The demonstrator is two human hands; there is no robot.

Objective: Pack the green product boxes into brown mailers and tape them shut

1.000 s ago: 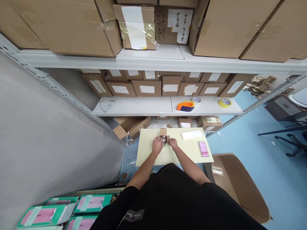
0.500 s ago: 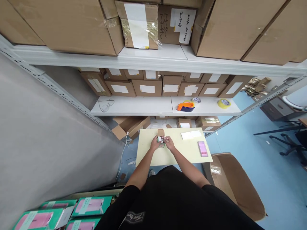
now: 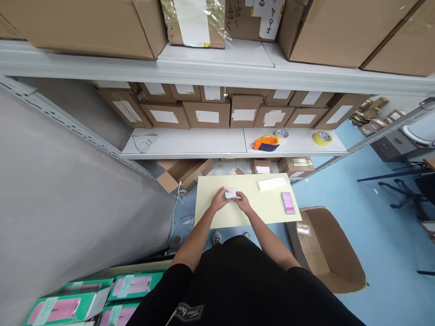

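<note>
Over the pale yellow tabletop (image 3: 210, 215), both of my hands hold one small box (image 3: 230, 193). Its white face is turned up, and a strip of green shows along its lower left. My left hand (image 3: 219, 199) grips the left side, with the thumb and fingers closed around it. On the opposite side, my right hand (image 3: 242, 202) has its fingertips pinched at the right edge. What is inside the box is hidden from view. A flat white slip (image 3: 272, 183) and a blurred pink-purple pack (image 3: 288, 203) lie on the table to the right.
Shelving ahead carries cardboard boxes (image 3: 207, 116), an orange tape dispenser (image 3: 266, 143) and a roll of yellow tape (image 3: 322, 138). An open carton (image 3: 335, 253) stands right of the table. Green-and-pink boxes (image 3: 132, 286) are stacked at lower left. An opened carton (image 3: 185, 172) sits behind the table.
Earlier the small box stood with a brown flap raised and a dark interior showing; now a white face covers its top. Both hands stay on it. The camera view has tilted slightly down.
</note>
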